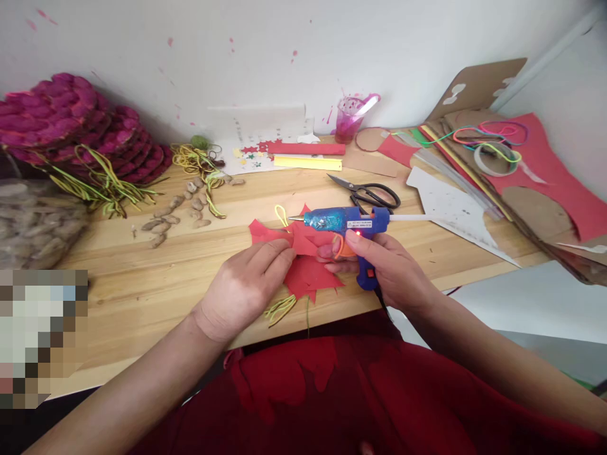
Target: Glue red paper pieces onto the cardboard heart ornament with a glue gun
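My right hand [379, 265] grips a blue glue gun [348, 221] by its handle, a finger on the orange trigger, a red light lit on its side. Its metal nozzle points left, just over a yellow-green cord loop [282, 216] at the edge of a red paper cut-out [306, 262]. My left hand [249, 284] lies on the left part of that red paper, fingers together pressing it onto the wooden table [142, 291]. More yellow-green cord [279, 308] sticks out from under the paper near the table's front edge.
Black scissors [372, 193] lie behind the glue gun. Peanuts [177, 215] and cord strands are scattered at left, beside magenta woven pieces [71, 126]. Red and yellow strips [306, 156], a pink cup [348, 119], cardboard, tape and coloured cords crowd the back right.
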### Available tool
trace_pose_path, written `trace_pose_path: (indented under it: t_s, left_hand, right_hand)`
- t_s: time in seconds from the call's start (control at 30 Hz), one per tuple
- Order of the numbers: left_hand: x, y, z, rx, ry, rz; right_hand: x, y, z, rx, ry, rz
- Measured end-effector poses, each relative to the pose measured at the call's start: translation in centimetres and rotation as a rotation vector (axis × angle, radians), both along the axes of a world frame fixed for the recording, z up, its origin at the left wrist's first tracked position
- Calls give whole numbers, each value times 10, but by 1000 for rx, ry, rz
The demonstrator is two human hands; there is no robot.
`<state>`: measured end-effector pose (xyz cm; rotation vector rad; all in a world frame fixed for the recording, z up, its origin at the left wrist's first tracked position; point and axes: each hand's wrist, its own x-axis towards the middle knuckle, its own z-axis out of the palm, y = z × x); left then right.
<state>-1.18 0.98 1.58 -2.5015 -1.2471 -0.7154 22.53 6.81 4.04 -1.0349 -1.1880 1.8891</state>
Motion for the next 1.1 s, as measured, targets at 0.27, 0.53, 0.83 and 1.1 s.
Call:
trace_pose_path:
  t_s: [0.27, 0.53, 0.83, 1.1]
  left_hand:
    - [2, 0, 7, -63, 90, -3]
    - [-1, 0, 6, -146, 52, -6]
    - [-2, 3, 0, -180, -73, -21]
    - [-3, 3, -2, -197, -95, -36]
  right_hand:
    - [4, 0, -2, -74, -23, -24]
    - [4, 1, -6, -78, -41, -19]
    - [4, 1, -4, -86, -55, -29]
    - [5, 1, -3, -85, -39, -31]
